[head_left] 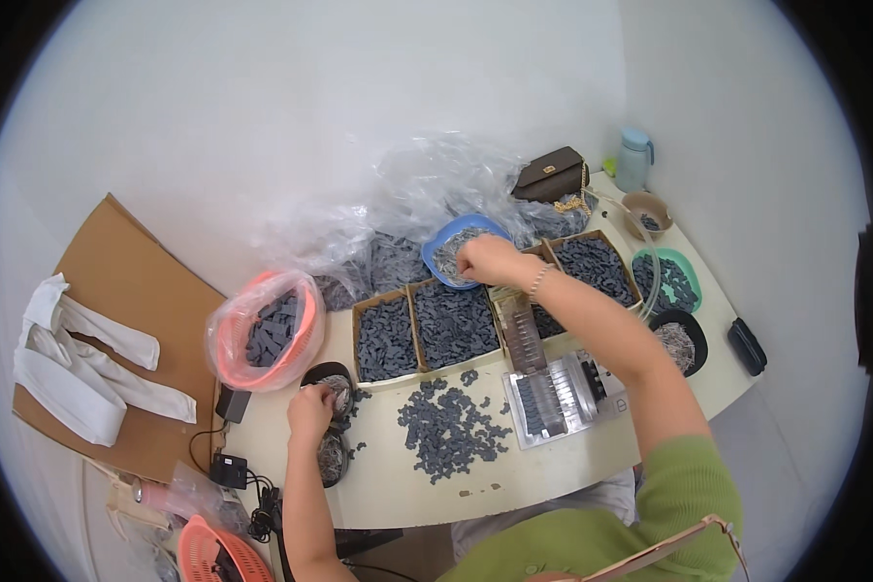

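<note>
My right hand (487,260) reaches across to the blue bowl (443,237), which holds small thin silvery pieces. Its fingers are drawn together at the bowl's contents, and whatever they grip is hidden. On the left, my left hand (310,411) is closed beside a black bowl (310,374) of similar silvery pieces; what it pinches is too small to make out. A second black bowl (339,473) sits just below. Many small dark grey parts (448,427) lie loose on the table between my arms. A clear plastic-and-metal fixture (574,398) stands under my right forearm.
Divided cardboard boxes (386,379) of grey parts line the table's middle. A pink basket (307,335) stands left, a green bowl (691,276) and black bowl (696,335) right. Plastic bags (427,184), a handbag (550,175) and a blue bottle (633,160) are behind.
</note>
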The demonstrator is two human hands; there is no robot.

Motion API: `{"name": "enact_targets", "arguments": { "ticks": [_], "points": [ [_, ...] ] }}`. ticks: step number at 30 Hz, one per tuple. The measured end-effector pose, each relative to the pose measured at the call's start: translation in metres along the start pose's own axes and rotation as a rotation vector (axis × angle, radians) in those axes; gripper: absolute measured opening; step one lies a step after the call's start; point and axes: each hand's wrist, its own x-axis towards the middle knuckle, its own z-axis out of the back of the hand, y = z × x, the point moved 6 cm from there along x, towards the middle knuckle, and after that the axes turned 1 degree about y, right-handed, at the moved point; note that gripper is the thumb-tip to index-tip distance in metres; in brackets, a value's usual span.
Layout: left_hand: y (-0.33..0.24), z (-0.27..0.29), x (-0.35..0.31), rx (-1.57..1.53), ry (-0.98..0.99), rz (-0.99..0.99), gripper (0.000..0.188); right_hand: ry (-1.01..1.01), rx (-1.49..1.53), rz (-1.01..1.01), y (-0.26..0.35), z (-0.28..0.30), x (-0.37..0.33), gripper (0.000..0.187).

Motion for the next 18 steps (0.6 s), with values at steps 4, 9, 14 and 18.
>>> {"name": "enact_targets", "arguments": {
  "ticks": [4, 9, 14, 18],
  "points": [
    [-0.002, 0.009, 0.0, -0.032, -0.167, -0.063, 0.011, 0.077, -0.226, -0.109, 0.001, -0.016, 0.017, 0.018],
    [-0.008, 0.014, -0.007, -0.171, -0.248, 0.005, 0.015, 0.114, -0.26, -0.034, -0.006, -0.02, 0.023, 0.019],
    [-0.105, -0.005, -0.029, -0.884, 0.17, -0.127, 0.013, 0.016, -0.104, 0.041, -0.016, -0.007, 0.01, 0.011],
    [-0.215, -0.038, -0.073, -1.141, 0.361, -0.375, 0.005, -0.02, 0.005, -0.067, -0.028, -0.001, 0.009, 0.011]
  ]
}}
